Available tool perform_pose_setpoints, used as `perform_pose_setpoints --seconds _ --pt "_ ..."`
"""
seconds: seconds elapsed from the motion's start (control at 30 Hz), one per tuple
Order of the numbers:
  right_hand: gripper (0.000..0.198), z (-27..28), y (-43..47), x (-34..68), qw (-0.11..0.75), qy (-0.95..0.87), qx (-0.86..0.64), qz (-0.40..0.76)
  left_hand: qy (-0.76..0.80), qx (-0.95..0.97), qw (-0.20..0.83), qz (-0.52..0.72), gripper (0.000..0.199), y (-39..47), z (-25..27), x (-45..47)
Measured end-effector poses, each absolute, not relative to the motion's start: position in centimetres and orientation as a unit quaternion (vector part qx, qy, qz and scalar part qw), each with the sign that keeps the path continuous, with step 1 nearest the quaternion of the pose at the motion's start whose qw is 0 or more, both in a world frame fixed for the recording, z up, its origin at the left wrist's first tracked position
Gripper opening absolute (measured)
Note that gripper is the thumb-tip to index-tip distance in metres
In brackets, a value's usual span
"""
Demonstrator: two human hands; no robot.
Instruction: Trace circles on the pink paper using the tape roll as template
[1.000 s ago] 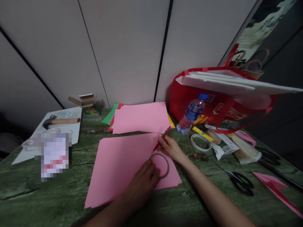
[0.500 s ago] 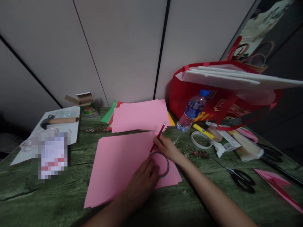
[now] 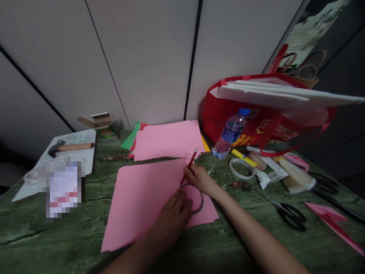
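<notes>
My right hand (image 3: 201, 179) is closed around a red pencil (image 3: 190, 163), which slants with its eraser end up and its point at the rim of a thin grey ring (image 3: 202, 201). The ring, much like a narrow tape roll, lies flat on the pink paper (image 3: 142, 198). Curled fingers of my left hand (image 3: 175, 211) grip the ring's left side and press it against the sheet; they hide that part of the rim. Pink shows through the middle of the ring. The paper is a small stack with slightly uneven edges.
Behind lie more coloured sheets (image 3: 168, 140). To the right are a water bottle (image 3: 230, 135), a red bag (image 3: 213, 118), a white tape roll (image 3: 232, 171), a glue stick (image 3: 242, 157), scissors (image 3: 291, 217) and folded pink paper (image 3: 327, 213). A hammer (image 3: 74, 146) rests on a white board (image 3: 89, 161) at left.
The pencil has shifted very slightly left and tilts a little differently. Both hands and the ring stay almost in place; the whole view has moved a touch.
</notes>
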State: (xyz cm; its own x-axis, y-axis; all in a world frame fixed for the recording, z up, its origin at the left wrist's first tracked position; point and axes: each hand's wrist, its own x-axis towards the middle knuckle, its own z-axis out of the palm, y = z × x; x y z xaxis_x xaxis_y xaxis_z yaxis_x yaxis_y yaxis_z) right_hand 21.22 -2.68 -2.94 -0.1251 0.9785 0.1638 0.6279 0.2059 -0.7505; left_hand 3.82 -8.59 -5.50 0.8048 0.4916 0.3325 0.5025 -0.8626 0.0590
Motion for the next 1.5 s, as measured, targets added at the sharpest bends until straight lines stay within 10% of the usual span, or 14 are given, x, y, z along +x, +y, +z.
perform_pose_setpoints --seconds 1.5 --pt "0.033 -2.4 -7.2 26.2 0.333 -0.662 -0.634 0.222 -0.298 -0.949 -0.009 -0.099 0.032 -8.4 -3.8 4.3"
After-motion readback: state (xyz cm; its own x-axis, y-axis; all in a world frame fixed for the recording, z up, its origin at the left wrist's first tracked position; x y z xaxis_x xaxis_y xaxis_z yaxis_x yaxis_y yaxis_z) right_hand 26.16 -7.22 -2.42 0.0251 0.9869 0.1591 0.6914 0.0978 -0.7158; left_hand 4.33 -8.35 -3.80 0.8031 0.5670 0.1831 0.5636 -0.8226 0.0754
